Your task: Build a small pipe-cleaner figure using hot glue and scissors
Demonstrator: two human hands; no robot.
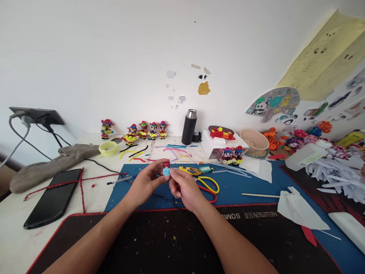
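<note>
My left hand [145,182] pinches a small red-and-blue pipe-cleaner figure [166,170] between thumb and fingers. My right hand [184,186] is closed on the figure's right side, its thumb and forefinger touching it. The figure is held upright above the blue mat [234,192], red on top and light blue below. Behind my right hand lie a yellow hot glue gun [189,170] and scissors with yellow and red handles [216,185], partly hidden by the hand.
Several finished figures [131,133] stand along the wall, beside a black thermos [189,127]. Loose pipe cleaners [173,150] and a roll of tape [108,148] lie on the table. A phone [53,198] and driftwood [48,163] are left; paper strips [333,179] are right.
</note>
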